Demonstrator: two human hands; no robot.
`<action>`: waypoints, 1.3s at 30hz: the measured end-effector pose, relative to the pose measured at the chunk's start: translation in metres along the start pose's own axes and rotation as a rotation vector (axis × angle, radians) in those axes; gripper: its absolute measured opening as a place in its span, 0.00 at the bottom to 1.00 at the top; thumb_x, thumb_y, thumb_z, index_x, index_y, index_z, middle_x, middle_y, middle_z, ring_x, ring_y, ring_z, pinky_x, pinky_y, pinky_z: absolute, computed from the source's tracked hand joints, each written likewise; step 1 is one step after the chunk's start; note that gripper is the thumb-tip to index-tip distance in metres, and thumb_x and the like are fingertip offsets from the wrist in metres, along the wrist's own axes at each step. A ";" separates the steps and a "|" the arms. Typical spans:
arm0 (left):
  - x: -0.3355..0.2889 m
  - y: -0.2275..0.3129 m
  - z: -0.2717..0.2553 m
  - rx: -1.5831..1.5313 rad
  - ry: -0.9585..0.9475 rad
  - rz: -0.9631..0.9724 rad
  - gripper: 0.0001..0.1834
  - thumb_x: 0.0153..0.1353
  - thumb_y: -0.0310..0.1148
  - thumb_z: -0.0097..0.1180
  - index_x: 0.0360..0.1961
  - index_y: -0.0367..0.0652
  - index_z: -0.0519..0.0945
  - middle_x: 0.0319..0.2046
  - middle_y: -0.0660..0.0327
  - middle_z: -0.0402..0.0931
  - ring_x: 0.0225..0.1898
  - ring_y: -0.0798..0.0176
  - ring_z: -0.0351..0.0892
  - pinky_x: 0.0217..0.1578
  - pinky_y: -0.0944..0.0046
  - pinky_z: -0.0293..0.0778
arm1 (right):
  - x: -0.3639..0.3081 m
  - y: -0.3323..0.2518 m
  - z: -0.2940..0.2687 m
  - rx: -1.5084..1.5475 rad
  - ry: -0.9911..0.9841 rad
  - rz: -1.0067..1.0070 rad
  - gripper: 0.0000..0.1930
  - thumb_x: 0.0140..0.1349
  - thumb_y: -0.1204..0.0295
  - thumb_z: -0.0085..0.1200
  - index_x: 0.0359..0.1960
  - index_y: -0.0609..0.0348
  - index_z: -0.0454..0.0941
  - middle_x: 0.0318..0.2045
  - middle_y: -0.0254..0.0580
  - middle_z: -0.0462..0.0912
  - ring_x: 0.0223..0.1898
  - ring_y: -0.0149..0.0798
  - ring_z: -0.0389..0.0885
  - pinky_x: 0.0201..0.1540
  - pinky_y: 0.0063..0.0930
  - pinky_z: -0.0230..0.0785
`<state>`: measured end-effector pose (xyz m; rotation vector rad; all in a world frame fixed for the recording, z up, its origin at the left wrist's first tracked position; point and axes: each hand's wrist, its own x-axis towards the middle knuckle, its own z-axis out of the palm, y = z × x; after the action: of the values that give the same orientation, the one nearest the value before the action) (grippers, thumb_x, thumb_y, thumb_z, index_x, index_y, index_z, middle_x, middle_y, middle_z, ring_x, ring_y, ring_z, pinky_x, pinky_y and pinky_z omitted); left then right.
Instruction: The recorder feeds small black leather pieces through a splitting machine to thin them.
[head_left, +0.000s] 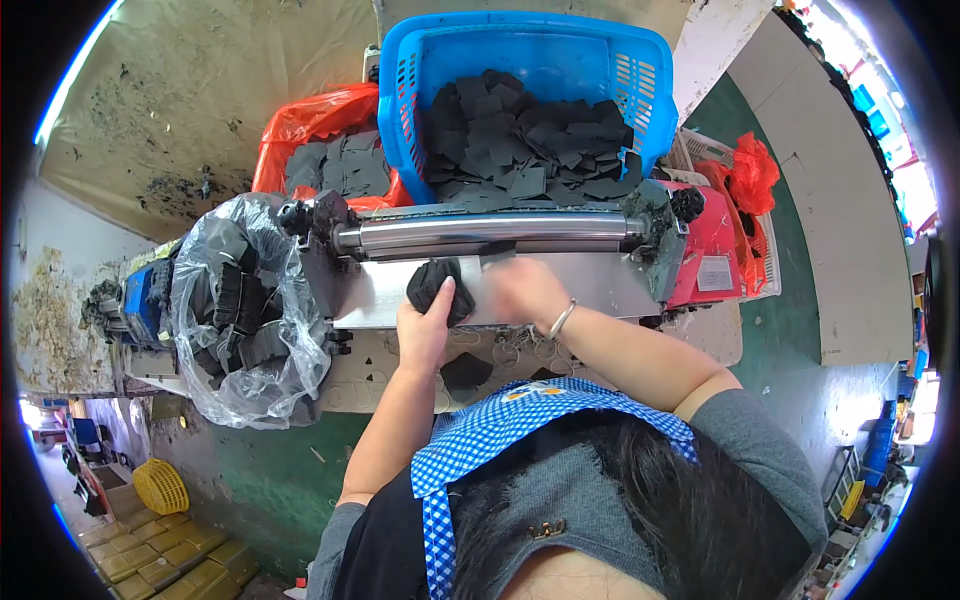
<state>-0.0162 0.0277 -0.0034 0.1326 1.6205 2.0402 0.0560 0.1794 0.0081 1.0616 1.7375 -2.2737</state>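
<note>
Apron (470, 440): blue checked, closest under my chin.
Basket (600, 50): blue, heaped with black pieces, behind the roller (490, 232).
Left hand (425, 325): my fingers grip a black stack (440, 285) on the metal tray (590, 280).
Right hand (525, 290): blurred beside it, finger spread unclear.

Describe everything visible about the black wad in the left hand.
The soft black wad of flat dark pieces looks like a bunched stack of thin foam or rubber sheet, matte, with uneven edges. The left hand grips it from below, thumb across its front. It rests against the grey metal feed plate, just under the shiny steel roller. The right hand sits beside it, blurred.
</note>
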 end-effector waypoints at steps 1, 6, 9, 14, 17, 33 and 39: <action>-0.003 0.002 0.006 0.063 0.038 0.042 0.09 0.59 0.32 0.57 0.33 0.34 0.78 0.26 0.63 0.77 0.26 0.71 0.75 0.28 0.70 0.73 | -0.008 -0.001 0.008 -0.162 -0.106 -0.077 0.11 0.63 0.65 0.50 0.34 0.63 0.71 0.23 0.41 0.79 0.15 0.28 0.76 0.15 0.17 0.66; -0.001 -0.002 0.004 0.083 0.041 0.049 0.10 0.56 0.32 0.60 0.34 0.35 0.80 0.28 0.65 0.77 0.27 0.74 0.73 0.30 0.70 0.72 | 0.000 0.008 0.008 -0.052 -0.140 -0.017 0.11 0.60 0.66 0.55 0.32 0.63 0.72 0.21 0.40 0.79 0.16 0.28 0.77 0.15 0.16 0.66; -0.001 -0.002 0.001 0.139 0.015 0.042 0.09 0.55 0.30 0.60 0.35 0.35 0.79 0.29 0.64 0.77 0.28 0.73 0.74 0.30 0.70 0.72 | 0.000 0.007 0.007 0.086 -0.220 0.037 0.12 0.56 0.67 0.60 0.30 0.64 0.72 0.21 0.40 0.78 0.15 0.29 0.77 0.14 0.17 0.66; -0.003 0.006 -0.002 -0.076 -0.136 -0.046 0.08 0.54 0.27 0.60 0.35 0.37 0.79 0.29 0.64 0.77 0.28 0.71 0.76 0.31 0.70 0.73 | -0.002 0.008 0.009 0.022 -0.250 -0.027 0.12 0.55 0.67 0.61 0.27 0.61 0.71 0.20 0.39 0.78 0.16 0.28 0.77 0.15 0.16 0.66; -0.002 0.005 -0.007 -0.126 -0.096 -0.018 0.09 0.54 0.26 0.60 0.36 0.37 0.78 0.31 0.64 0.77 0.30 0.71 0.76 0.32 0.70 0.73 | 0.000 0.008 0.006 0.035 -0.278 -0.003 0.12 0.56 0.67 0.60 0.28 0.60 0.70 0.21 0.40 0.78 0.17 0.29 0.78 0.16 0.16 0.67; 0.003 0.003 -0.018 -0.189 0.027 -0.092 0.10 0.60 0.27 0.51 0.41 0.33 0.73 0.34 0.54 0.77 0.32 0.63 0.79 0.30 0.62 0.78 | 0.027 0.007 0.013 0.254 0.116 0.053 0.12 0.65 0.65 0.47 0.29 0.63 0.71 0.22 0.45 0.78 0.15 0.32 0.76 0.17 0.21 0.68; 0.002 -0.007 -0.019 -0.001 0.001 -0.014 0.10 0.56 0.28 0.58 0.38 0.34 0.79 0.33 0.62 0.78 0.32 0.71 0.76 0.34 0.70 0.73 | 0.007 0.009 0.028 -0.281 -0.160 -0.240 0.10 0.59 0.67 0.56 0.33 0.63 0.74 0.21 0.39 0.79 0.17 0.28 0.77 0.18 0.18 0.69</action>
<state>-0.0229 0.0131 -0.0153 0.1189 1.6163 2.0310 0.0418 0.1539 -0.0004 0.6319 2.1304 -2.0809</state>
